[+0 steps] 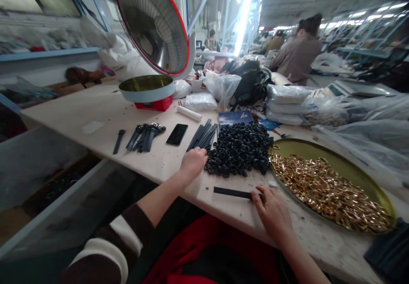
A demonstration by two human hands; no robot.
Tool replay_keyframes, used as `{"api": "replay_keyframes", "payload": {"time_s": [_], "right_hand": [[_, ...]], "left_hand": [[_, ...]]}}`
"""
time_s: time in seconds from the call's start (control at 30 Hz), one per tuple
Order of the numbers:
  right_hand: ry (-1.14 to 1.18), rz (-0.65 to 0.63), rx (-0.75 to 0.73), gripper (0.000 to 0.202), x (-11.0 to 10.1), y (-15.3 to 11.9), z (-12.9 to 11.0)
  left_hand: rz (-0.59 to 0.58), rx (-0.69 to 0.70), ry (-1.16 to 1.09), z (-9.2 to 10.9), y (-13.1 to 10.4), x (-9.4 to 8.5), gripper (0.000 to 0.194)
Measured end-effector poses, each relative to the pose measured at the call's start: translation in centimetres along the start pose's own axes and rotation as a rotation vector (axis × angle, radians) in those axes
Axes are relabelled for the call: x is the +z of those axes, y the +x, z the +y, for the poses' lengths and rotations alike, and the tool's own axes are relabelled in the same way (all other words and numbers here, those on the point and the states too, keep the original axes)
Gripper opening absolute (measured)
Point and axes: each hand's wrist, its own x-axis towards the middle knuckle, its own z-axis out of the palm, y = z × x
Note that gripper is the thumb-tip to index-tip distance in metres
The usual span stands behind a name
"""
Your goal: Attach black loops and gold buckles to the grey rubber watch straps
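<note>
The person's right hand [271,209] is pinching one end of a flat black strap [233,193], pressing it against the worktable [96,141] so it lies straight out to the hand's left. The left hand [193,162] is resting curled at the near edge of a heap of small black loops [239,149], fingers drawn together; whether it is gripping a loop cannot be told. Just right of the right hand is sitting a round tray [367,181] of gold buckles [326,188], within easy reach. Beyond the left hand are lying more strap bundles [203,137] and a phone [177,134].
</note>
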Motion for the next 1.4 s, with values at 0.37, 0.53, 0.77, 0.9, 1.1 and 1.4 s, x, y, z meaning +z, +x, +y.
{"api": "replay_keyframes", "payload": {"time_s": [0.37,0.53,0.77,0.9,1.1,1.4], "right_hand": [[0.082,0.168,-0.073,0.034,-1.5,-2.3,-1.0],[0.76,0.029,0.265,0.048,-2.7,-1.3,-3.2],[1.018,-0.067,0.352,0.025,-1.9,1.3,-3.7],[0.751,-0.09,0.268,0.023,-1.8,3.2,-1.2],[0.026,-0.039,0.105,0.02,-1.7,7.9,2.9],[-0.507,-0.098,-0.027,0.02,-0.5,8.9,3.1]], "left_hand": [[0.046,-0.185,0.098,-4.0,3.0,-0.7,0.029],[0.043,0.064,0.07,-1.2,-2.2,-0.4,0.034],[-0.235,0.309,-0.347,4.1,-7.7,3.0,0.032],[-0.558,0.033,-0.956,5.9,-6.8,3.3,0.02],[-0.862,-0.376,-1.473,5.8,-5.6,2.9,0.021],[-0.944,-0.47,-1.55,5.4,-5.3,2.9,0.027]]}}
